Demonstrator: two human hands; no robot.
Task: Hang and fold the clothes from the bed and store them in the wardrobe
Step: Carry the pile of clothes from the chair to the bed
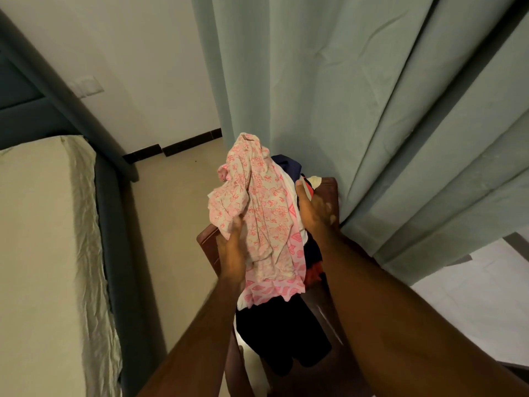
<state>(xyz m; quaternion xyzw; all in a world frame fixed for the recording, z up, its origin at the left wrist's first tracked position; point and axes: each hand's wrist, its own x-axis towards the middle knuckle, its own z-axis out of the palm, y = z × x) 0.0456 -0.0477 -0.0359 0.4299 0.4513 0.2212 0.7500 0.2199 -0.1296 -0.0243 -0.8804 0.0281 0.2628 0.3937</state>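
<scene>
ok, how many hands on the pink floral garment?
1. The left hand grips the pink floral garment at its left edge; the right hand rests on the clothes pile beside it.

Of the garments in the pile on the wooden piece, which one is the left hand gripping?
The pink floral garment: the left hand grips its lower left edge. The dark garment lies underneath, untouched by that hand.
</scene>
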